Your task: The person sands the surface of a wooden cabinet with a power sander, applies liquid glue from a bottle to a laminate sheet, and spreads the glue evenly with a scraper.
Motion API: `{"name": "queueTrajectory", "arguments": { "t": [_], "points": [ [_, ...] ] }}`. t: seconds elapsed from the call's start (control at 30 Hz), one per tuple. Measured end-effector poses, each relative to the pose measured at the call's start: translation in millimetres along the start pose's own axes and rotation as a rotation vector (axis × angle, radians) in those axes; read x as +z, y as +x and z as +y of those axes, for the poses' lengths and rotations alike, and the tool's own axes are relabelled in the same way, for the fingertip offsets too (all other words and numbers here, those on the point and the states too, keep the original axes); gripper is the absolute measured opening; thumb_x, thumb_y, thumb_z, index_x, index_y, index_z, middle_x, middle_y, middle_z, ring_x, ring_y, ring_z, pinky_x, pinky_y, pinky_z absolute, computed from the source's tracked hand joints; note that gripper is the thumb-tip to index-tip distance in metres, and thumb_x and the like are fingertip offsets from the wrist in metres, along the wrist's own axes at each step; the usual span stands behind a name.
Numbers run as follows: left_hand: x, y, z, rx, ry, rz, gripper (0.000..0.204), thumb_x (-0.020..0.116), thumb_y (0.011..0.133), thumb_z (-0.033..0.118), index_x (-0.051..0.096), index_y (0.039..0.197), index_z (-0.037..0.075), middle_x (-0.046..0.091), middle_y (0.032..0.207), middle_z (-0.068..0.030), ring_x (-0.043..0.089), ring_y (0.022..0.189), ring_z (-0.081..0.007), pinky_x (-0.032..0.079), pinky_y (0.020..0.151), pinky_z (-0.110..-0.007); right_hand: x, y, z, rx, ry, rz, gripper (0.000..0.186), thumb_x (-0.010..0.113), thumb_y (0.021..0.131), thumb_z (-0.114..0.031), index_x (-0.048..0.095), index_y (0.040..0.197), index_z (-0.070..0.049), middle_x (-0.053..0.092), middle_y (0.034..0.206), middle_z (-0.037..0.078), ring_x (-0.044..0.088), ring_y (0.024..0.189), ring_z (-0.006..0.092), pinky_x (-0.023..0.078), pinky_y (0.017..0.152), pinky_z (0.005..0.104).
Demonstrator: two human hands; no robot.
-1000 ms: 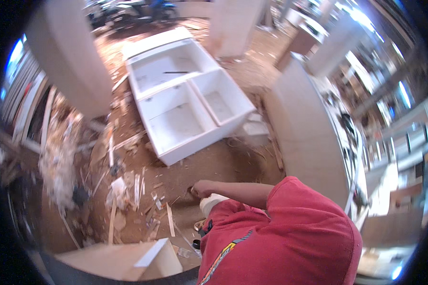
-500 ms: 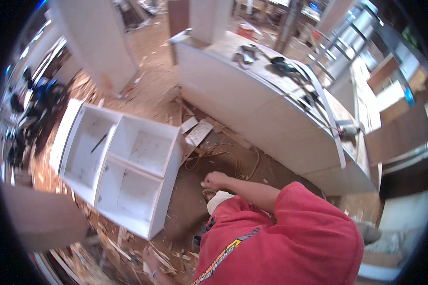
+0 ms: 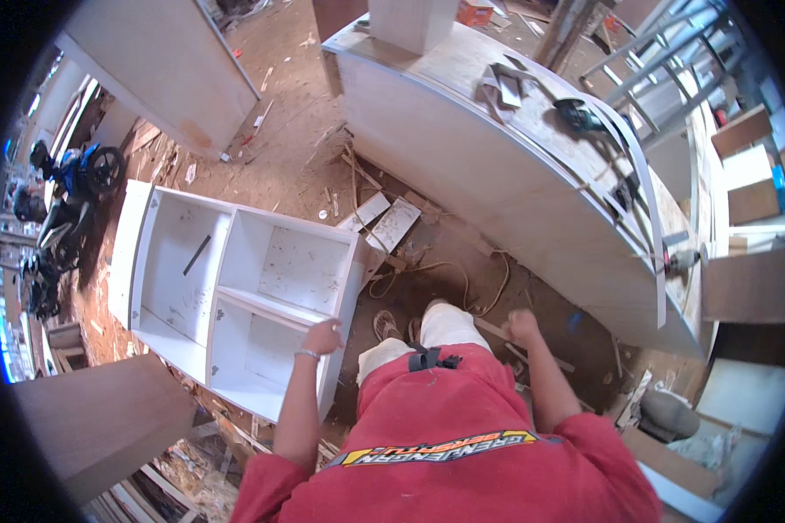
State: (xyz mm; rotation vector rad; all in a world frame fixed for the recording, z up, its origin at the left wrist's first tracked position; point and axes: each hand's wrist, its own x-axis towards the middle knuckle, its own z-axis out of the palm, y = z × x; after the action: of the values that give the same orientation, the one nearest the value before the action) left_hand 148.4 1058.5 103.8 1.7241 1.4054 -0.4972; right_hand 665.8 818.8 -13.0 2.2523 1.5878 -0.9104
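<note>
My left hand (image 3: 323, 336), with a band at its wrist, hangs over the right side of a white cabinet (image 3: 281, 309). Its fingers are loosely apart and hold nothing; whether they touch the cabinet I cannot tell. The cabinet lies on the floor with its compartments facing up: one long one and two smaller ones. A thin dark strip (image 3: 197, 255) lies in the long compartment. On my other side, my right hand (image 3: 522, 326) is curled closed above the floor, with nothing visible in it. It is nearest to a wood strip (image 3: 492, 329) on the ground.
A long pale panelled unit (image 3: 497, 196) crosses the right, with a power tool (image 3: 576, 113), a drill (image 3: 682, 260) and a curved edging strip (image 3: 645, 187) on top. White offcuts (image 3: 394, 223) and a yellowish cord (image 3: 462, 277) lie ahead. A brown box-like piece (image 3: 105, 418) stands left; motorcycles (image 3: 70, 187) are beyond.
My view has swung from turned aside to straight down. My left hand has come up beside the cabinet, and my right hand has moved rightward, away from my leg. The cabinet stays in place.
</note>
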Motion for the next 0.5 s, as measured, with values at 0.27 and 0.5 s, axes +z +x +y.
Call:
{"name": "queueTrajectory", "arguments": {
  "t": [0.27, 0.5],
  "points": [
    [-121.8, 146.6, 71.1, 0.214, -0.228, 0.109, 0.04, 0.056, 0.091, 0.015, 0.066, 0.128, 0.003, 0.077, 0.104, -0.014, 0.07, 0.106, -0.0338, 0.053, 0.097, -0.039, 43.9, -26.8, 8.8, 0.337, 0.588, -0.273, 0.024, 0.064, 0.088, -0.02, 0.073, 0.101, -0.002, 0.074, 0.093, 0.016, 0.071, 0.086, 0.0295, 0.056, 0.078, 0.041],
    [-194.2, 173.9, 138.6, 0.114, -0.545, 0.399, 0.035, 0.07, 0.086, 0.018, 0.072, 0.117, 0.002, 0.077, 0.093, -0.0149, 0.074, 0.087, -0.0263, 0.056, 0.084, -0.036, -150.1, 177.3, -31.7, 0.333, 1.017, -0.187, 0.021, 0.062, 0.098, -0.023, 0.066, 0.101, -0.003, 0.071, 0.087, 0.01, 0.067, 0.068, 0.019, 0.055, 0.059, 0.0341]
  ]
}}
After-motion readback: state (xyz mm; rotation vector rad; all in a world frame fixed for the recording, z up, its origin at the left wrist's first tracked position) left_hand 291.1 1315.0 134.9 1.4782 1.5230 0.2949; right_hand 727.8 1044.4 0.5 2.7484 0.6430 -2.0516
